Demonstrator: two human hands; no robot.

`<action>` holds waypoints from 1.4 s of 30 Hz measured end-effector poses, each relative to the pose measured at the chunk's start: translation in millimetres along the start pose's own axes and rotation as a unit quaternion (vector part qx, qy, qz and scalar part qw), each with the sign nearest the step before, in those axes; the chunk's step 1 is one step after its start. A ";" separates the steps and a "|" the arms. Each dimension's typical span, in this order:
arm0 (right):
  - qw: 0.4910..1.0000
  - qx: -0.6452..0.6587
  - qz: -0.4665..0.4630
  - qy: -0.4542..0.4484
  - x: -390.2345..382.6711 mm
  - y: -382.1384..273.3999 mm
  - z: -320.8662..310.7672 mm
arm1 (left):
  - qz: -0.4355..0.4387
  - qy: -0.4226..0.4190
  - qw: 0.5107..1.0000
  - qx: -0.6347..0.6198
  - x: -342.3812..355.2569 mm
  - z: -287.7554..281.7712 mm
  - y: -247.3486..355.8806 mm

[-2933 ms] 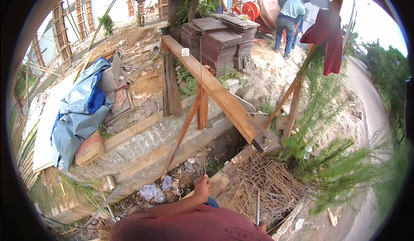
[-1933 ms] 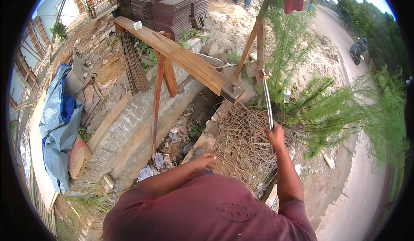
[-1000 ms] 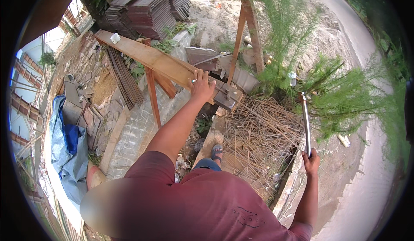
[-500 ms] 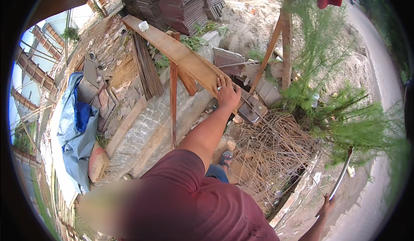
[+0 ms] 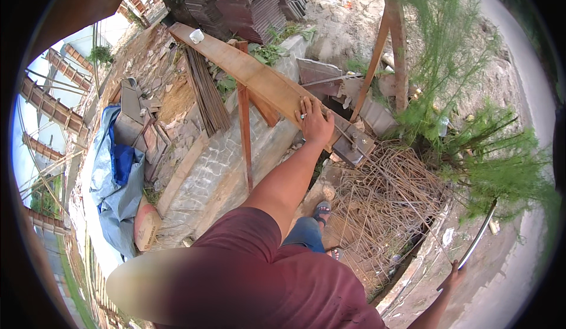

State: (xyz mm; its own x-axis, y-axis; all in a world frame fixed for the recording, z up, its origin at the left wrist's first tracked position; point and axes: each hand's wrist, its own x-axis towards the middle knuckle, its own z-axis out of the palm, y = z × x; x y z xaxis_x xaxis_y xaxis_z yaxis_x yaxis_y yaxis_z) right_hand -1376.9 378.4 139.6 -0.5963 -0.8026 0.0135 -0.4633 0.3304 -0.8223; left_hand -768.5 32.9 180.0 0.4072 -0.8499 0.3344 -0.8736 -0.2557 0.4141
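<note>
My left hand (image 5: pixel 318 124) lies on a long wooden plank bench (image 5: pixel 253 73), fingers spread and a ring on one of them. Just past it, at the plank's near right end, is a dark fixture (image 5: pixel 356 144) with a thin rod across it. Out to the far right, my right hand (image 5: pixel 454 278) is closed round a shiny metal bar (image 5: pixel 479 235) that slants up toward green branches. Below the bench end lies a tangled heap of bent steel rods (image 5: pixel 386 202). My sandalled feet stand beside that heap.
A bundle of straight rods (image 5: pixel 206 93) leans under the bench, near a wooden leg (image 5: pixel 244 134). Stacked tiles (image 5: pixel 250 8) rise behind. Blue tarpaulin (image 5: pixel 118 193) and a sack (image 5: pixel 147 226) lie left. Feathery green branches (image 5: pixel 501 173) and a road (image 5: pixel 522 75) are at right.
The view has shifted slightly, and a second foot now shows. My left hand stays on the plank, and my right hand keeps its hold on the bar.
</note>
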 end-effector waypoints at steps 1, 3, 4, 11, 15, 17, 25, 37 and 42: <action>1.000 -0.007 -0.008 0.002 -4.9 -10.2 1.2 | 0.002 -0.006 1.000 0.006 1.4 2.5 -0.5; 0.999 -0.019 -0.029 0.006 -10.3 -27.8 5.3 | 0.003 -0.015 1.000 0.005 4.9 2.6 2.2; 0.999 -0.035 -0.037 0.015 -15.6 -34.9 10.4 | 0.003 -0.021 1.000 -0.003 5.2 1.7 4.8; 0.993 -0.095 -0.061 0.045 -48.2 -75.8 52.4 | 0.003 -0.014 1.000 0.018 3.7 0.3 5.6; 0.980 -0.153 -0.102 0.071 -49.3 -83.1 61.6 | -0.004 -0.026 1.000 0.014 5.2 -2.0 8.4; 0.973 -0.176 -0.122 0.086 -50.2 -98.0 65.3 | -0.006 -0.027 1.000 0.007 4.1 -2.5 7.7; 0.984 -0.124 -0.113 0.060 -34.2 -70.7 50.7 | -0.006 -0.024 1.000 0.001 3.8 -1.7 7.6; 0.998 -0.036 -0.051 -0.014 -27.3 -69.6 43.8 | -0.003 -0.029 0.999 0.031 6.1 1.1 7.1; 0.960 -0.248 -0.121 0.044 -30.1 -119.9 27.5 | 0.000 -0.037 0.999 0.032 5.7 5.4 4.0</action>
State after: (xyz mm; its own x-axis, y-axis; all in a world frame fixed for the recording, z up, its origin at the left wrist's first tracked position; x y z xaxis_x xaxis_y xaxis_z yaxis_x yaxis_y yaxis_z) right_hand -1285.3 349.2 222.1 -0.4747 -0.8479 0.2362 -0.8373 0.3524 -0.4180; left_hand -771.1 24.6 179.0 0.3878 -0.8810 0.2709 -0.8900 -0.2814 0.3587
